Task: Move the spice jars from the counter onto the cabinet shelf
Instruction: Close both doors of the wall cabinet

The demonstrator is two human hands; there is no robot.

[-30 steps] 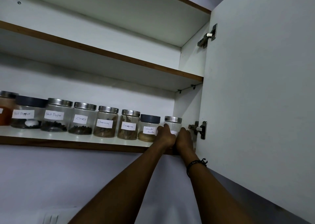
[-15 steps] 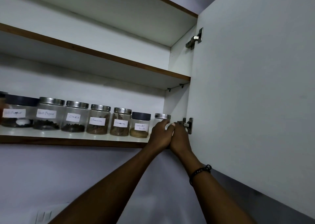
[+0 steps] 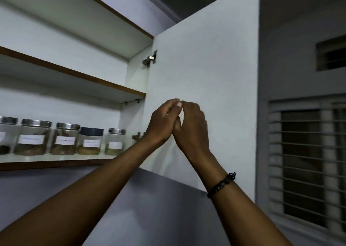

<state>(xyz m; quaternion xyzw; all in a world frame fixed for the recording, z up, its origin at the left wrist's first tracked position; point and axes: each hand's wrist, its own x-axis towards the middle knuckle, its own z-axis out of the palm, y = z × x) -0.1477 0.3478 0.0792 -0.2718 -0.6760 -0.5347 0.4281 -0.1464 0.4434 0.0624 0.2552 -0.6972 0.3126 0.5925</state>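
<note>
head view, looking up into an open wall cabinet. the spice jars [image 3: 61, 139] stand in a single row along the front edge of the lower shelf [image 3: 56, 158], labels facing outward, presumably so that each can be read and reached without moving its neighbours. the rightmost jar [image 3: 114, 141], small and metal-lidded, sits at the right end of the row, close to the cabinet's side wall and the lower hinge [image 3: 138, 135]; no jar is seen off the shelf, though the counter is out of view. the left hand [image 3: 162, 123] and right hand [image 3: 192, 128] are raised together in front of the open cabinet door [image 3: 206, 67], clear of the shelf and well apart from the rightmost jar. their fingers are curled inward and narrow, the fingertips [image 3: 178, 104] of the two hands touching one another; neither hand holds a jar, and whether anything small is pinched between them cannot be told. a dark bracelet [image 3: 221, 184] circles the right wrist. the upper shelf [image 3: 74, 75] carries nothing visible. judged from this arrangement, the placing step is complete for the jars in view, and the hands are free for the door or another jar.
</note>
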